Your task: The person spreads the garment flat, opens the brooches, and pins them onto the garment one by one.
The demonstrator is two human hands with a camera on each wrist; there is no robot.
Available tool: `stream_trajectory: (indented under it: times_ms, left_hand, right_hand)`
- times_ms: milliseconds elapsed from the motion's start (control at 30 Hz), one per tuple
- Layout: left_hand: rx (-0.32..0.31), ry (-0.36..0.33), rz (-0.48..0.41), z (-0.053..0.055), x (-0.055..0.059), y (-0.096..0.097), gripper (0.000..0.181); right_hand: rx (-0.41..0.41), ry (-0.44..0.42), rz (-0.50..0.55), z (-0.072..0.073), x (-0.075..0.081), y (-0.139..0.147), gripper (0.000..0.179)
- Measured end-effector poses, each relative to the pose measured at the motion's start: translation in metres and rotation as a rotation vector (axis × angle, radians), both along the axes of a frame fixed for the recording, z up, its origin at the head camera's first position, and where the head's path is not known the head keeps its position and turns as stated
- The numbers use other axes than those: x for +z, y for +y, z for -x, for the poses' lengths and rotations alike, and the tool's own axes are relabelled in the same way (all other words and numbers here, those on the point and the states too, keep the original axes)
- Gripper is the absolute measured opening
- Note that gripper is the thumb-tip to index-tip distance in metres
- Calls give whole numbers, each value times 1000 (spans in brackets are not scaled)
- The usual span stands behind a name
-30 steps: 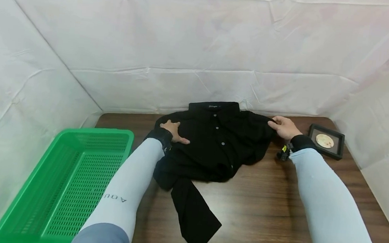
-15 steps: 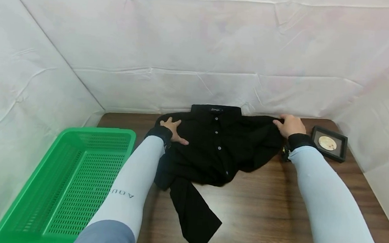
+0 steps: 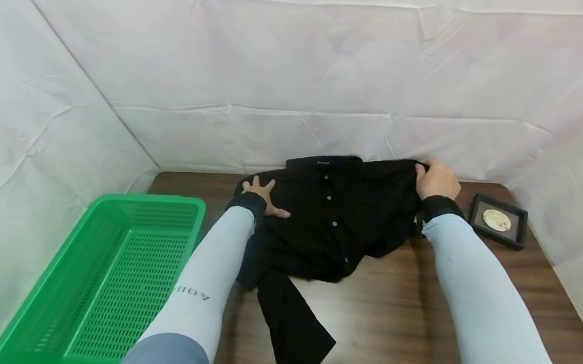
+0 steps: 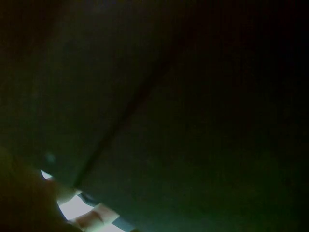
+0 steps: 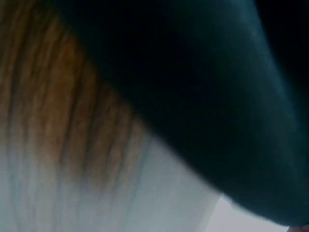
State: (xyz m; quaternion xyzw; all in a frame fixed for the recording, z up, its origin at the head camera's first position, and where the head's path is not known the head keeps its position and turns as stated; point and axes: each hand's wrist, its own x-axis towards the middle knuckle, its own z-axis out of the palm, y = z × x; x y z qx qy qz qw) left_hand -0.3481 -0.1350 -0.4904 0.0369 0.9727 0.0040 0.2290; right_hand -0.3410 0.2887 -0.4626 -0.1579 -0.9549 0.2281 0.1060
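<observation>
A black button-up shirt (image 3: 308, 224) lies front up on the brown table, collar toward the back wall, one sleeve (image 3: 294, 329) stretching toward me. My left hand (image 3: 264, 194) rests on the shirt's left shoulder area with its fingers spread. At the opposite shoulder, my right hand (image 3: 438, 180) pinches the fabric and lifts it a little at the back edge. Dark cloth (image 4: 169, 121) fills most of the left wrist view, with a bit of fingers at the bottom. In the right wrist view the black cloth (image 5: 193, 96) hangs close to the lens, blurred.
A green plastic basket (image 3: 195, 208) stands at the left. On the right of the table (image 3: 388, 329) lies a small black frame (image 3: 518, 231) with a round pale disc in it. White sheeting (image 3: 302, 61) walls off the back and both sides.
My right hand has pulled the shirt's shoulder outward to the right, then raised it toward the back wall. My left hand stays in its place on the shirt.
</observation>
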Motion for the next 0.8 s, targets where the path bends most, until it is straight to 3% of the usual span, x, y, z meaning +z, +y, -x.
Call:
stream_trajectory:
  times_ms: [267, 600, 800]
  left_hand:
    - [42, 6, 38, -2, 6, 7, 121]
    - [36, -11, 38, 6, 3, 8, 125]
    - [-12, -6, 74, 9, 1, 2, 125]
  right_hand:
    - [-4, -75, 11, 1, -2, -2, 46]
    - [8, -153, 14, -4, -14, 6, 48]
    - [17, -218, 29, -9, -24, 5, 52]
